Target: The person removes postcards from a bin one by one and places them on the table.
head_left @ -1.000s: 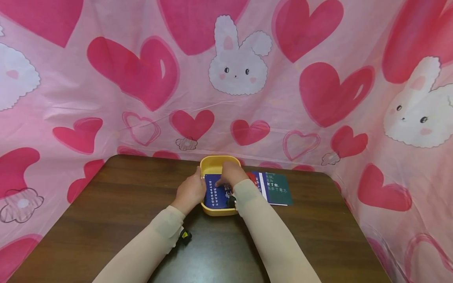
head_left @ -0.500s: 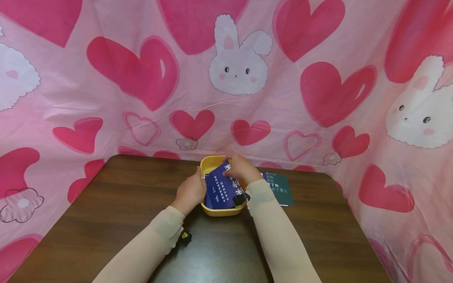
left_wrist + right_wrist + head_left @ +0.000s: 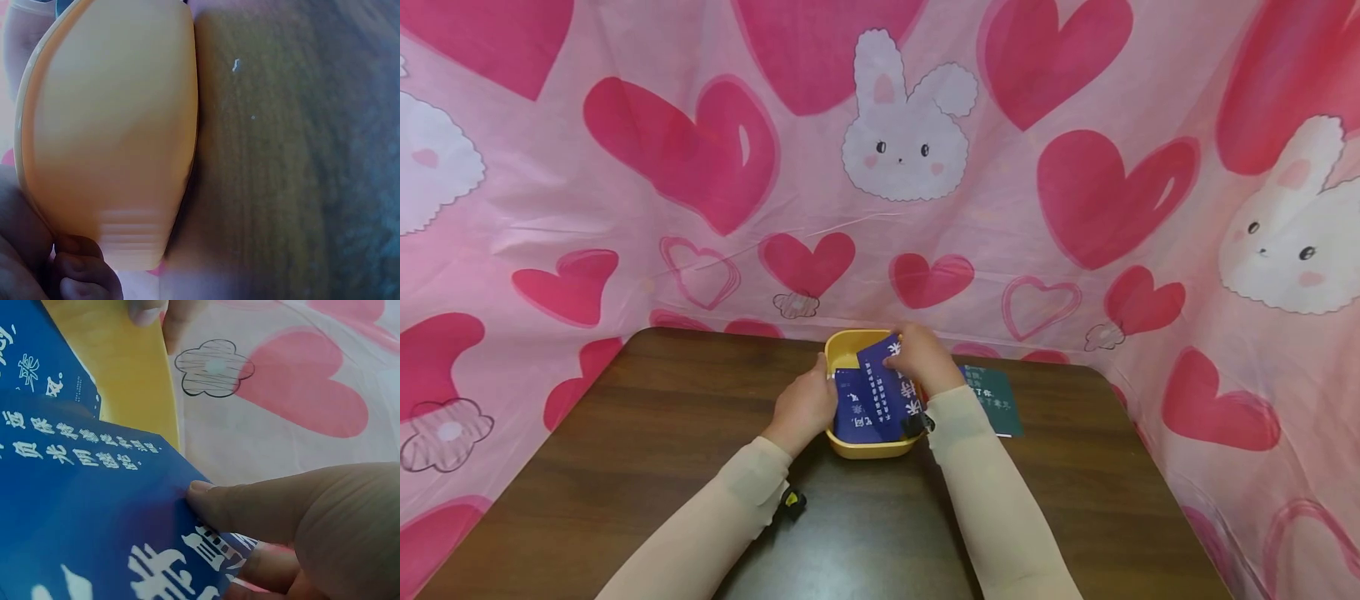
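Observation:
A yellow plastic basket stands on the table, its side wall filling much of the left wrist view. My left hand grips the basket's left rim, thumb on top and fingers curled beneath the edge. A blue card with white writing is tilted over the basket. My right hand pinches this card by its far right edge, the thumb on its printed face and the fingers behind. Under it, another blue card lies in the basket.
To the right of the basket, a dark green card with pale writing lies on the brown wooden table, partly hidden by my right arm. A pink curtain with hearts and rabbits hangs behind the table.
My right hand has lifted the blue card from the basket and drawn it to the right, uncovering another blue card beneath. The left hand has stayed on the rim.

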Demonstrator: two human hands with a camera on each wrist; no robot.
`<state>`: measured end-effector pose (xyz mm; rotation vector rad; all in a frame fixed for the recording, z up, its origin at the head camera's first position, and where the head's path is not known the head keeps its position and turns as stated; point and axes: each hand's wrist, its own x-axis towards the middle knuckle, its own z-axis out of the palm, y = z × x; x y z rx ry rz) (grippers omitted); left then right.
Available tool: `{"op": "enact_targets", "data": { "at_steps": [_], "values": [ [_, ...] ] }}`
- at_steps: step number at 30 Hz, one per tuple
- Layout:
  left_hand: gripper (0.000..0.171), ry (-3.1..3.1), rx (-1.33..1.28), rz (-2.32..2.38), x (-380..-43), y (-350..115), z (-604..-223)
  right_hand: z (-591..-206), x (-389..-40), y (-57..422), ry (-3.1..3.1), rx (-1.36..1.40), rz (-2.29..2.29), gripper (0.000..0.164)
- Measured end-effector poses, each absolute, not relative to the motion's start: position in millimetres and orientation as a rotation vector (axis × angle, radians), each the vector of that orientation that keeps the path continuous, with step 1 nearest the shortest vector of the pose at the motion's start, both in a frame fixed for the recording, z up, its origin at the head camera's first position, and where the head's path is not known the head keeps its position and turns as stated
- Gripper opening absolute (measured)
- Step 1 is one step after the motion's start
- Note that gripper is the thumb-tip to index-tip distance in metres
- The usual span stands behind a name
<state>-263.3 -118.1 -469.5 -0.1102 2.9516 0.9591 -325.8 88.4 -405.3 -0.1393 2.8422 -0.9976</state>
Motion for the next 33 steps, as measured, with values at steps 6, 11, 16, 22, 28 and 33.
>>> {"op": "enact_targets", "data": {
  "at_steps": [6,11,16,22,28,33],
  "values": [
    [0.068,2.954,-0.108,0.955,-263,-117,-469,-405,-329,104,2.751,-0.217,-1.092,0.051],
    [0.067,2.96,-0.095,0.954,-262,-118,-469,-401,-332,125,2.683,-0.218,-1.213,0.059],
    [0.068,2.956,-0.104,0.957,-262,-117,-469,-391,-332,147,2.724,-0.163,-1.307,0.059],
    [0.069,2.978,-0.095,0.93,-263,-117,-470,-384,-330,183,2.703,-0.04,-1.428,0.057],
    [0.069,2.97,-0.1,0.952,-263,-118,-471,-386,-330,218,2.697,0.054,-1.485,0.059],
    [0.07,2.956,-0.098,0.962,-264,-118,-471,-392,-328,244,2.704,0.163,-1.41,0.07]
  ]
}}
